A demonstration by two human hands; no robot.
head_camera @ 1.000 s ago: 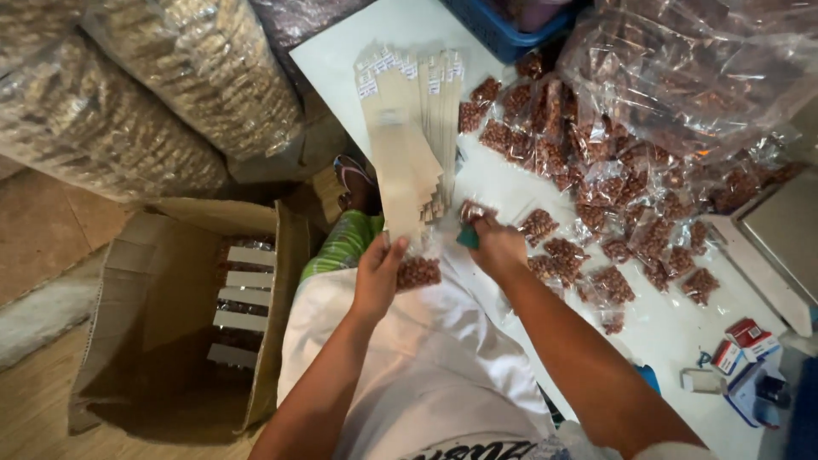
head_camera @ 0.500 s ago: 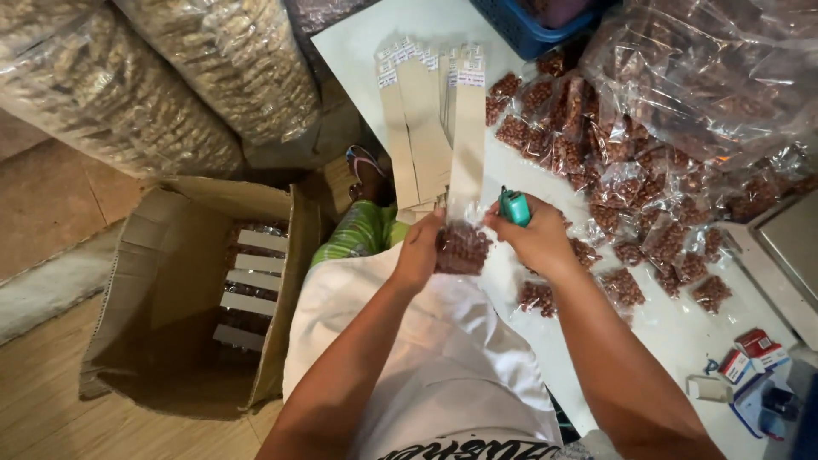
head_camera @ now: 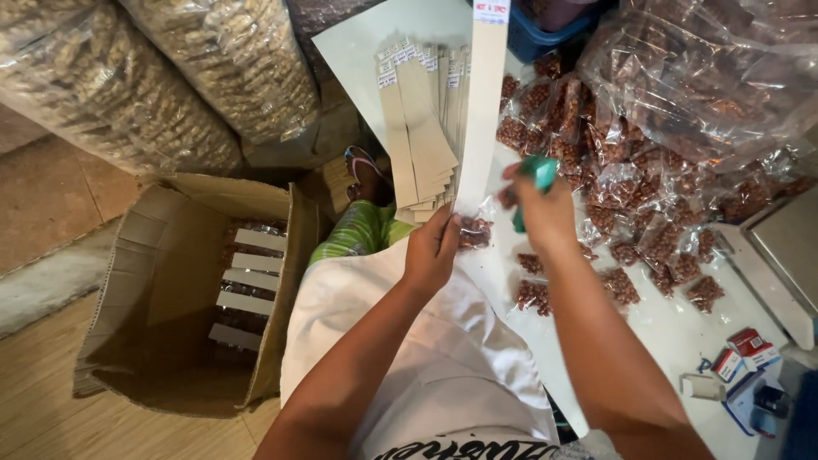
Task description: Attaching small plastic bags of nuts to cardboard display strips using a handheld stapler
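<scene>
Cardboard at far left: open box [head_camera: 170, 290] on the wooden floor, with white-labelled packets [head_camera: 243, 285] stacked inside. Above it, two big clear sacks [head_camera: 170, 77] of pale snacks, leaning against each other.

Next, toward the middle: left forearm rising from bottom centre, angled up and slightly right over a white-clothed lap. Left hand [head_camera: 430, 251] with its back to the camera, wrist straight, fingers curled shut, pinching the lower end of a long tan card strip [head_camera: 481, 102] together with a small clear bag of brown nuts [head_camera: 473, 230]. Strip standing nearly upright, reaching to the top edge of the view, with a small white label at its top end. Just left of the strip, touching the hand's upper side, a fanned pile of similar strips [head_camera: 422, 136] flat on the white table [head_camera: 665, 332].

Further right: right forearm running up from the bottom right, wrist bent slightly inward. Right hand [head_camera: 545, 209] closed around a small green stapler [head_camera: 537, 179], raised just beside the strip, only a narrow gap from the left hand.

Right of that: many small nut bags [head_camera: 630, 221] scattered over the table, a large clear bag of nuts [head_camera: 707, 68] above them, a grey scale [head_camera: 788, 247] at the edge, small red-and-white boxes [head_camera: 740, 351] near the bottom right corner.
</scene>
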